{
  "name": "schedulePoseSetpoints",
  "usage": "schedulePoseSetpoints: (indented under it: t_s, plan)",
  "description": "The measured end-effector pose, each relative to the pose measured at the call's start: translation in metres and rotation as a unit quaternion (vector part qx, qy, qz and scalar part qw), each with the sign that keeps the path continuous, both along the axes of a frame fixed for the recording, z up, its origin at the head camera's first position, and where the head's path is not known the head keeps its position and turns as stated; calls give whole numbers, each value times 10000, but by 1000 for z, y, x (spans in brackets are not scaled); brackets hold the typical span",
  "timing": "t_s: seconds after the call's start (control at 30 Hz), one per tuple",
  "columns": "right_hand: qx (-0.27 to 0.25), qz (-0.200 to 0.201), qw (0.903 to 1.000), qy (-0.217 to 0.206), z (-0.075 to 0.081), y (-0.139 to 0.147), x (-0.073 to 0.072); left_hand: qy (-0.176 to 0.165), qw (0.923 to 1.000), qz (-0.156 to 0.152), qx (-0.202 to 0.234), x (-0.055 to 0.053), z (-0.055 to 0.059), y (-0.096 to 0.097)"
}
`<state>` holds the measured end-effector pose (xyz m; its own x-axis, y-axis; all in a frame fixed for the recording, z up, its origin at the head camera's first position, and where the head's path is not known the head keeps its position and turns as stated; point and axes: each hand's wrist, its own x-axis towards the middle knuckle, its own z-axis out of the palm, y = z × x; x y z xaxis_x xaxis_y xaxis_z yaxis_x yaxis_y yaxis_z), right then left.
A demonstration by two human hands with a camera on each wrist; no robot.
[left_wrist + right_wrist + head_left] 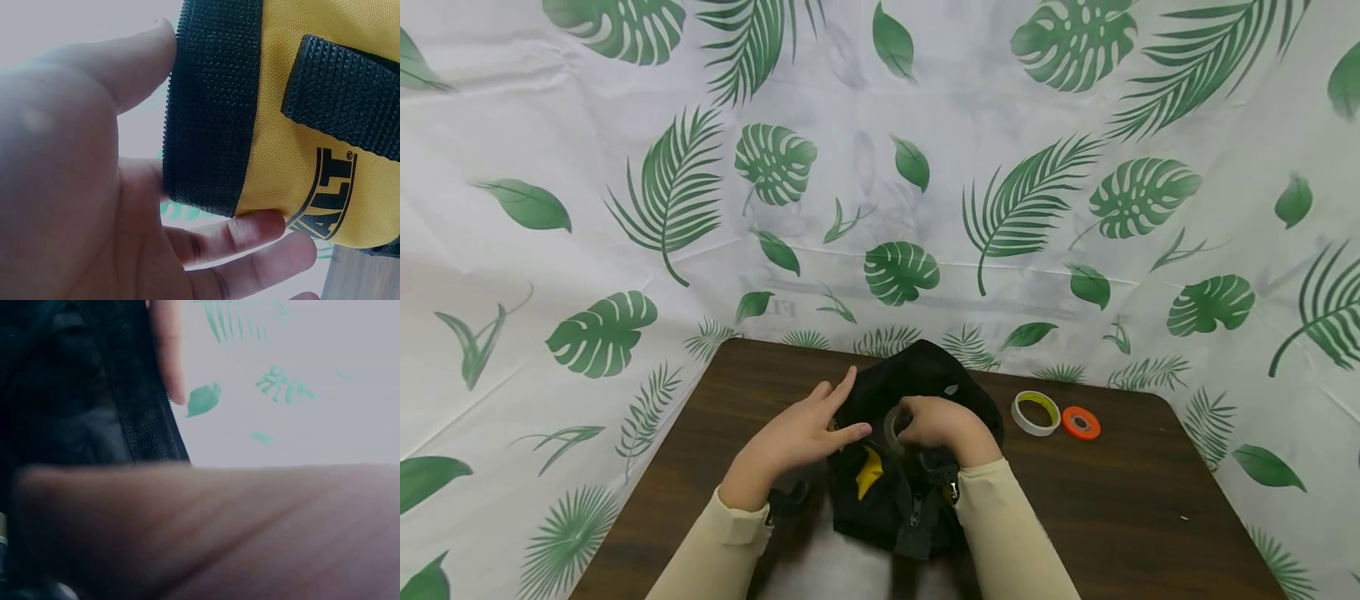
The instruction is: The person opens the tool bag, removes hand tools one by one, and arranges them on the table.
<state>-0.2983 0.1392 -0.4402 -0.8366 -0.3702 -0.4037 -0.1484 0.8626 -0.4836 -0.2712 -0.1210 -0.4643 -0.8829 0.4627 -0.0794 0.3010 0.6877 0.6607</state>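
Note:
A black and yellow zippered tool bag (880, 521) stands with its mouth unzipped at the middle of the table. My right hand (943, 425) reaches into the mouth, fingers curled on a greyish roll of tape (891, 432). In the right wrist view the hand (206, 531) fills the lower part and its fingertips are hidden. On the bag's left side, my left hand (805, 437) has its fingers and thumb spread. The left wrist view shows its fingertips touching the yellow fabric (281, 144) and its thumb beside the black zipper edge (212, 112).
To the right of the bag lie a white roll of tape (1036, 414) with a yellow inside and an orange roll of tape (1081, 423). A leaf-patterned sheet (850, 192) hangs behind the dark wooden table (1120, 517). A tiny pale scrap (1184, 518) lies further right.

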Motion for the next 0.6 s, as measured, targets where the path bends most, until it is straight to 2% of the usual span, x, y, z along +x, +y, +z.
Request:
schedulePoseSetpoints:
  t_s: [0.1,0.33,0.43,0.6]
  plan:
    - [194,-385,9988,222,2,1,0,-30,10000,43,-14,0,1,0]
    - [74,-703,9970,316,7,8,3,-73,10000,63,3,1,2,1]
    - [-194,-1045,9929,536,13,14,8,-102,9999,59,1,1,2,1]
    - [-791,-1390,9782,1327,24,25,18,-100,9999,88,-6,2,3,0]
